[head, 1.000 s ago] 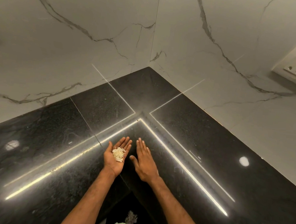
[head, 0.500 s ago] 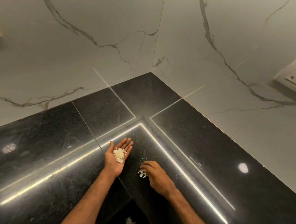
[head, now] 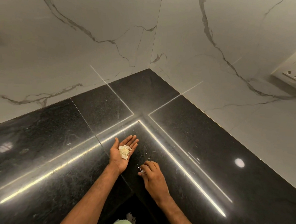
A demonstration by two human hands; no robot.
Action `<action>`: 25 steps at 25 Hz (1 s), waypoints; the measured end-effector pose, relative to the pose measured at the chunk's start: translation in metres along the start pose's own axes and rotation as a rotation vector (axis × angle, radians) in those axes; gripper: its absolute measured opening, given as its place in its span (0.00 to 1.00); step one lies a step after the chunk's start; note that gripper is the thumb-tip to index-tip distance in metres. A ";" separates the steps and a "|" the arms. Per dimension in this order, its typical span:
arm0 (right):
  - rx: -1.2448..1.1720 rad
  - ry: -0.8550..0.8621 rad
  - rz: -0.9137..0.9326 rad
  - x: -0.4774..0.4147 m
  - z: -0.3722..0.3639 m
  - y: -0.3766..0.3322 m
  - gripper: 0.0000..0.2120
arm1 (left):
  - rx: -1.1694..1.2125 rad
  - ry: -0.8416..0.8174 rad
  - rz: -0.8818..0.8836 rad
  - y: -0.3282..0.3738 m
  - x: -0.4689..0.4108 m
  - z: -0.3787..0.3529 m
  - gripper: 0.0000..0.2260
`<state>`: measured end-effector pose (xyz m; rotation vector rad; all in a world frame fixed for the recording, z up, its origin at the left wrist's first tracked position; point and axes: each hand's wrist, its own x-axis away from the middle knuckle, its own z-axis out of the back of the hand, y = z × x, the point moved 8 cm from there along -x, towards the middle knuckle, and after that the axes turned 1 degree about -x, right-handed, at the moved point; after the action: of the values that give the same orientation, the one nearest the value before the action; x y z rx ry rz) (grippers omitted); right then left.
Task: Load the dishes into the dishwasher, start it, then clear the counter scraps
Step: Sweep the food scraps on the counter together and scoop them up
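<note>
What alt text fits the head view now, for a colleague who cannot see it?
A person's left hand lies palm up above a glossy black stone counter, carrying a pile of pale flaky scraps, while the right hand, fingers curled, pinches a few white bits off the counter. White grey-veined walls meet behind, with a cream wall socket at right.

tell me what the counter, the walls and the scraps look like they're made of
The counter looks like polished black granite: dark speckled slabs, mirror-like light reflections, visible seams. The walls are marble or marble-look tile, white with grey veins and a soft sheen; can't tell which. The scraps are thin, pale, papery flakes, possibly garlic or onion skin.
</note>
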<state>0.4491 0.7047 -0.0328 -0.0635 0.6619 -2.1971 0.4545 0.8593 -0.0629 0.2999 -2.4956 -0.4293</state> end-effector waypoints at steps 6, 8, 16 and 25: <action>0.151 0.026 0.084 0.004 0.025 0.004 0.12 | 0.018 0.010 -0.005 0.002 0.009 0.005 0.28; 0.190 0.006 0.088 0.021 0.027 0.008 0.15 | 0.038 0.020 -0.010 0.002 0.013 0.010 0.27; 0.199 -0.048 0.053 0.030 0.034 0.013 0.13 | 0.071 0.053 0.013 -0.017 0.026 0.023 0.27; -0.177 0.059 -0.003 -0.045 0.050 -0.065 0.08 | 0.111 0.016 0.073 -0.044 0.034 0.006 0.25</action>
<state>0.4462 0.7502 0.0498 -0.0913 0.8890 -2.1455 0.4288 0.8097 -0.0659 0.2542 -2.5110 -0.2581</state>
